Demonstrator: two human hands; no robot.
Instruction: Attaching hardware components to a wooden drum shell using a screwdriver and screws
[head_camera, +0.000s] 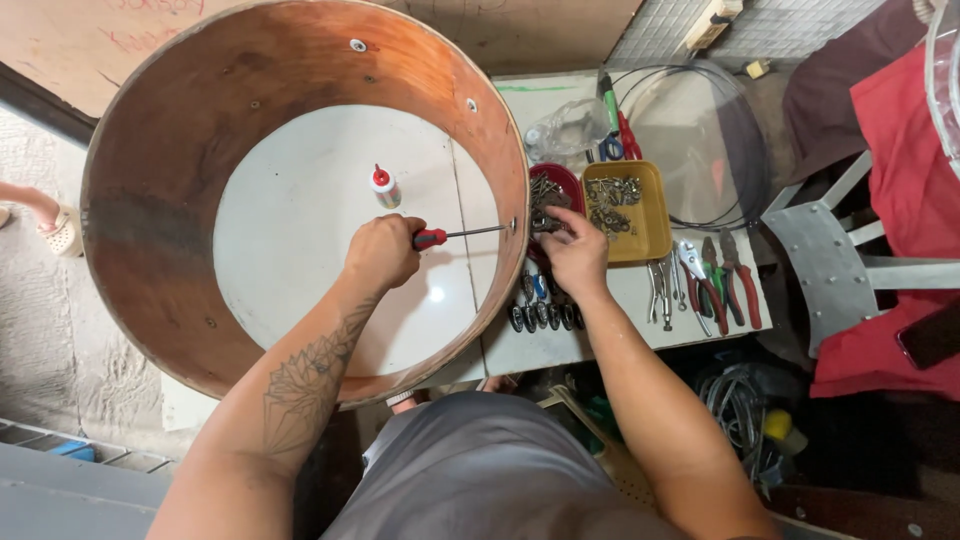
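A large round wooden drum shell (160, 240) stands on a white table (300, 220). My left hand (382, 250) reaches inside the shell and grips a red-handled screwdriver (450, 236), whose shaft points right with its tip at the shell's inner wall. My right hand (575, 250) is outside the shell at that same spot, fingers closed on a small metal part against the wall, beside a red tray (570, 180) of metal hardware. A small white bottle with a red cap (385, 187) stands upright inside the shell.
A yellow tray (650, 225) of metal fittings sits right of the red one. Pliers and wrenches (705, 285) lie at the table's right edge, several metal lugs (545, 315) near its front. A metal chair with red cloth (880, 240) stands to the right.
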